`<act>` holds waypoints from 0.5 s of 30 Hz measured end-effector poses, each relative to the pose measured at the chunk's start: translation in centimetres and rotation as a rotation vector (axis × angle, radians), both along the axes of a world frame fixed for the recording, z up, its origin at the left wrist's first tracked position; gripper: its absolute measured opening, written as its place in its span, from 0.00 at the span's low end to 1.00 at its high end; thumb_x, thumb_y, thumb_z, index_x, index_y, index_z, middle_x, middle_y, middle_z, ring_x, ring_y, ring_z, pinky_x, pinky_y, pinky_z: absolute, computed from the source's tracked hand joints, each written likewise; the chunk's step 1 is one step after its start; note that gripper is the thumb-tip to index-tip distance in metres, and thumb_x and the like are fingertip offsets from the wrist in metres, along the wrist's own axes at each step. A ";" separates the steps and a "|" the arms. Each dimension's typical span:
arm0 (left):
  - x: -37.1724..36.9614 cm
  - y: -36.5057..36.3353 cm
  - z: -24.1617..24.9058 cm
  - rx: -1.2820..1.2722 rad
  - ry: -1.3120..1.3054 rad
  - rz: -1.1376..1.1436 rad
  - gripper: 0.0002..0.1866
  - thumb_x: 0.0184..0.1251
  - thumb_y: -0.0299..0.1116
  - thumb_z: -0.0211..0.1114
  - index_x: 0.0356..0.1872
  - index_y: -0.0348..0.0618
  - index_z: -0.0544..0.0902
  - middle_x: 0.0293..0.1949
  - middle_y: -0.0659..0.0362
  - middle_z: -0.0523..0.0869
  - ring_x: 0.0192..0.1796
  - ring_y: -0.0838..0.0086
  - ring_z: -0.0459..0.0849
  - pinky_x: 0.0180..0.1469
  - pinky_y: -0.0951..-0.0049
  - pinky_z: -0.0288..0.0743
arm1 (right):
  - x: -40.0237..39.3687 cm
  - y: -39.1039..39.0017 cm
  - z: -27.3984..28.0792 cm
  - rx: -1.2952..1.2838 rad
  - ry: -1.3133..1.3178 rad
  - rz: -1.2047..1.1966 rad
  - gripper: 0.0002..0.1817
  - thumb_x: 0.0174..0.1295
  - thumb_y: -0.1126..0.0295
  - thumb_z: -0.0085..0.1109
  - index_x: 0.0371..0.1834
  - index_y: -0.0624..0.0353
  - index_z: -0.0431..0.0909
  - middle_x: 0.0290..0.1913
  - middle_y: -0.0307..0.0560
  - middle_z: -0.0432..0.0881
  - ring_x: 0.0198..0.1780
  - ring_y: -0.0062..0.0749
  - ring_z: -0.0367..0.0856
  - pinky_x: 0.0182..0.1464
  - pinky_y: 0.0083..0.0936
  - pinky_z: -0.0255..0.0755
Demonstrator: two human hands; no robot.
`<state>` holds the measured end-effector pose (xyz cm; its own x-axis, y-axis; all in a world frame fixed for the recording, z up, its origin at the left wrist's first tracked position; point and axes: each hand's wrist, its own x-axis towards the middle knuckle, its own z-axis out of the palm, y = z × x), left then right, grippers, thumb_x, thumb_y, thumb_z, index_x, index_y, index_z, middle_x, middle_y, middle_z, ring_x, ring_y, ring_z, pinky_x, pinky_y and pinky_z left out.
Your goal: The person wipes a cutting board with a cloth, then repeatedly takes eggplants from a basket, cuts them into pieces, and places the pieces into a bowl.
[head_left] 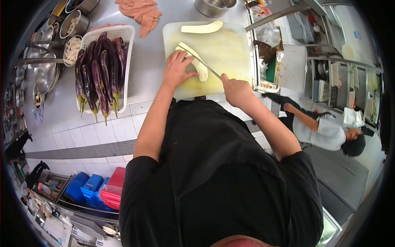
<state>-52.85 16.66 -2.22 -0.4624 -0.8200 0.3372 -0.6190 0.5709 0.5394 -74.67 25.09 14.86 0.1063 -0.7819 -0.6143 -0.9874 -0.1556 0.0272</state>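
Observation:
On the pale cutting board [236,49], my left hand [177,68] is closed on a peeled eggplant [203,74], thumb near its lower end and fingers at its upper left. My right hand [238,91] grips a knife [213,72] whose blade runs slantwise along the eggplant, edge at its flesh. Much of the handle is hidden in the fist. Farther back on the same board lies another pale peeled eggplant piece [201,28], apart from both hands.
Left of the board, a white plastic basket [131,41] holds several purple eggplants [98,74]. An orange cloth [142,14] and a metal pot [216,7] are behind. Metal bowls [47,72] line the left edge. Another person [325,129] is off to the right.

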 end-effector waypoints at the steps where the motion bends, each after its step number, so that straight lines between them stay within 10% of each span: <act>1: -0.1 0.2 0.0 0.000 0.002 0.009 0.37 0.43 0.56 0.85 0.55 0.51 0.86 0.62 0.57 0.80 0.70 0.55 0.74 0.72 0.50 0.69 | 0.0 0.4 0.1 0.025 -0.010 -0.023 0.17 0.61 0.77 0.61 0.51 0.62 0.69 0.36 0.57 0.90 0.40 0.53 0.93 0.41 0.45 0.85; 15: -0.4 0.3 -0.3 -0.089 -0.057 0.004 0.37 0.42 0.60 0.85 0.53 0.50 0.87 0.60 0.55 0.80 0.67 0.53 0.75 0.70 0.49 0.68 | -1.8 8.9 1.8 0.232 -0.201 -0.395 0.16 0.66 0.75 0.55 0.55 0.67 0.67 0.44 0.70 0.88 0.49 0.67 0.87 0.50 0.56 0.80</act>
<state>-53.29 17.00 -2.54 -0.4796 -0.7898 0.3823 -0.6494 0.6125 0.4507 -76.50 33.99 16.63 -0.0357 -0.6313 -0.7747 -0.9544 0.2515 -0.1609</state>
